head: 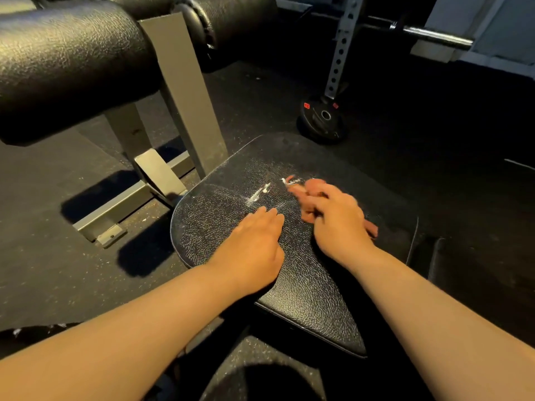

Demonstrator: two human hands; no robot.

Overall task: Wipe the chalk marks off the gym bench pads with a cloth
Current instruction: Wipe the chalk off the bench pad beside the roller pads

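Observation:
A black textured bench pad [304, 285] fills the middle of the view. White chalk marks [257, 195] streak its far half, with another smear [289, 180] just beyond. My right hand [333, 218] grips a reddish cloth [372, 227] and holds it down on the pad beside the farther smear; the hand is blurred. My left hand [254, 244] rests flat on the pad, its fingers straight and their tips just short of the nearer chalk streak.
A large black roller pad [66, 62] on a grey steel frame [185, 96] stands at the left. A weight plate [322, 120] lies on the dark rubber floor beyond the pad, by a perforated rack upright [341, 44]. A barbell sleeve [434, 36] juts out at upper right.

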